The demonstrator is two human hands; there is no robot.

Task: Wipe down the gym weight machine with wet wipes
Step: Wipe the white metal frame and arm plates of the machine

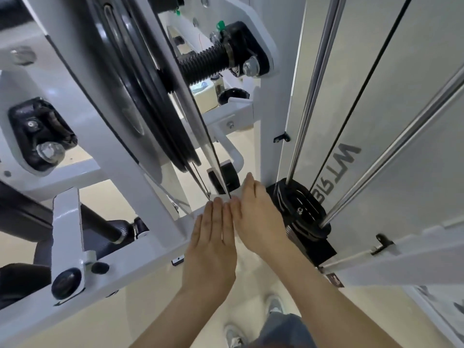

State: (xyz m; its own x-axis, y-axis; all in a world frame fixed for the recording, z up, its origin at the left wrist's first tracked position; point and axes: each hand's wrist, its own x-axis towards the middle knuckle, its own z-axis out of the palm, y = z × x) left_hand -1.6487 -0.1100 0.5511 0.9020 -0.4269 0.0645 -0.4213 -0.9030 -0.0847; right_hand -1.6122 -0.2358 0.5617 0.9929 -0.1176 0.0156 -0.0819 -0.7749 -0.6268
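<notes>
Two hands meet side by side low on the white frame of the weight machine (155, 209); the left hand (213, 237) and right hand (253, 209) are flat with straight fingers, pressing a white wet wipe (222, 196) against the metal. A black pulley wheel (130, 84) hangs above, chrome guide rods (313, 84) run into the black weight stack (301, 209), and cream floor (140, 305) lies beneath.

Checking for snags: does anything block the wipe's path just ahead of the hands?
Yes. A thin cable from the pulley comes down right at the wipe, just ahead of the left hand and right hand.
</notes>
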